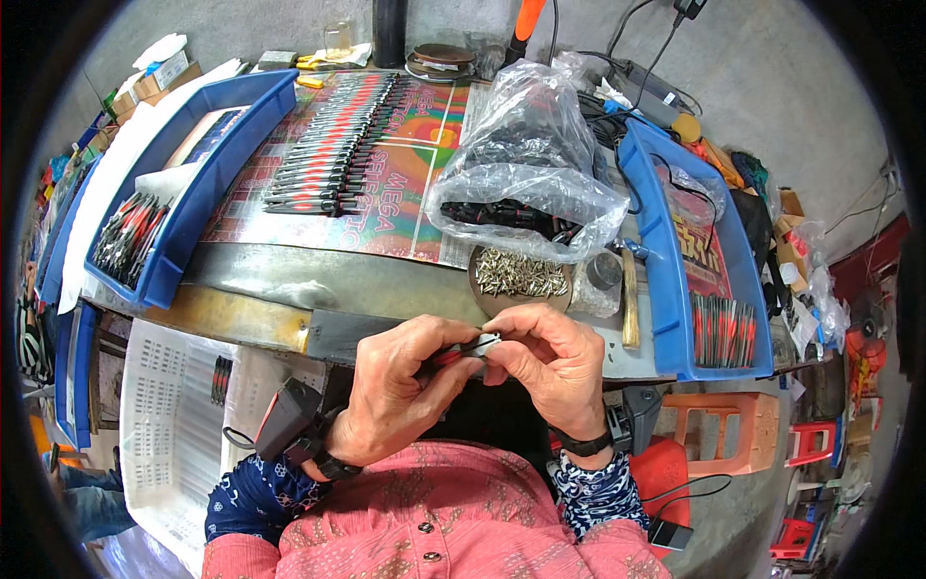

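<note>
Close in front of my body, my left hand (410,386) is closed around a slim red-and-black handled tool with a silvery metal end (485,341). My right hand (548,362) meets it at that end, thumb and fingers pinched together. Whatever lies between the right fingertips is too small to make out. Just beyond my hands stands a round dish (479,289) heaped with small brass-coloured metal pieces (521,274). Behind it, an open clear plastic bag (531,183) holds many black parts with some red.
A long row of red-and-black handles (333,154) lies on a printed sheet (241,217). Blue trays (178,261) (683,357) with similar pieces flank the table. A brush (631,309) and small jar (605,271) stand right of the dish. A white crate (164,444) sits below left.
</note>
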Tool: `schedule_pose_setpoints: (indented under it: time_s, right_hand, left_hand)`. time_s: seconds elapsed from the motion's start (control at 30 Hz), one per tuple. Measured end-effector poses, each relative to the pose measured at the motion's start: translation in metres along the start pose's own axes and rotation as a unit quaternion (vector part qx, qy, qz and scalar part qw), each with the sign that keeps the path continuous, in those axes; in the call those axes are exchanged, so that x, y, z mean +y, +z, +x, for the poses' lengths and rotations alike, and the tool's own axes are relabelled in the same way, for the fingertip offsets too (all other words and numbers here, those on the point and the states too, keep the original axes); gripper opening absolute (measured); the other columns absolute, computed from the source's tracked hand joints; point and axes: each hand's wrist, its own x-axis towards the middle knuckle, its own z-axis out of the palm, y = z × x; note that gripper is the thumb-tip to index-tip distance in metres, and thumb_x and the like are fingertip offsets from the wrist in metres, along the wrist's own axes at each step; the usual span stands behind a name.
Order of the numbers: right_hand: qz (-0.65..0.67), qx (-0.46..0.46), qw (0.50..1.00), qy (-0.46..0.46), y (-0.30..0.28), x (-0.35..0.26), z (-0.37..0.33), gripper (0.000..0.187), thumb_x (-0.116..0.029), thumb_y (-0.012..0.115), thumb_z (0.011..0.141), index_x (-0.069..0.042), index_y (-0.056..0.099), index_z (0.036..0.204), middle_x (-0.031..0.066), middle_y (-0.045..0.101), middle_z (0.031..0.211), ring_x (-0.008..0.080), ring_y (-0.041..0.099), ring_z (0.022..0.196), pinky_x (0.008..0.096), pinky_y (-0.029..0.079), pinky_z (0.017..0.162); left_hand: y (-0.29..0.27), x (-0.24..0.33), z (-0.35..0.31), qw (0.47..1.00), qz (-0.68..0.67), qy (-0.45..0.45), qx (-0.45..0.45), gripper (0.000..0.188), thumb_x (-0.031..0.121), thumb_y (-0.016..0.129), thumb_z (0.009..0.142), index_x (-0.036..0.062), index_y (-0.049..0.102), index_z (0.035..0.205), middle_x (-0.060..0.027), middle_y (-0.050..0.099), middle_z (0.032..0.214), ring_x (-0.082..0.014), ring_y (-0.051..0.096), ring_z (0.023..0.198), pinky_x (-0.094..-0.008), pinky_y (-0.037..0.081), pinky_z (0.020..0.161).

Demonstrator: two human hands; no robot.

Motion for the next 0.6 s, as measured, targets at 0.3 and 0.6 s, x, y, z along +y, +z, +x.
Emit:
schedule_pose_setpoints:
  time_s: [0.3, 0.6]
  right_hand:
    - [-0.473, 0.08, 0.861, -0.168, -0.065, -0.014, 0.053, 0.009, -0.004, 0.069, 0.082, 0.0, 0.069, 0.09, 0.0114, 0.064, 0.085, 0.0292, 0.059, 0.082, 0.0395, 0.047, 0.071]
    - [-0.649, 0.006, 0.736, -0.191, -0.083, 0.01, 0.09, 0.018, -0.002, 0.062, 0.074, -0.005, 0.072, 0.089, 0.0106, 0.058, 0.086, 0.0295, 0.054, 0.092, 0.0413, 0.043, 0.078]
  left_hand:
    - [-0.01, -0.011, 0.0, 0.999, 0.025, -0.016, -0.018, 0.022, 0.0, 0.077, 0.076, -0.0004, 0.068, 0.097, -0.01, 0.065, 0.077, -0.0158, 0.06, 0.061, -0.0271, 0.047, 0.057]
    - [-0.018, -0.021, 0.003, 0.999, 0.042, -0.012, -0.024, 0.022, -0.001, 0.077, 0.075, 0.0006, 0.069, 0.095, -0.0103, 0.063, 0.075, -0.0188, 0.058, 0.057, -0.028, 0.045, 0.054]
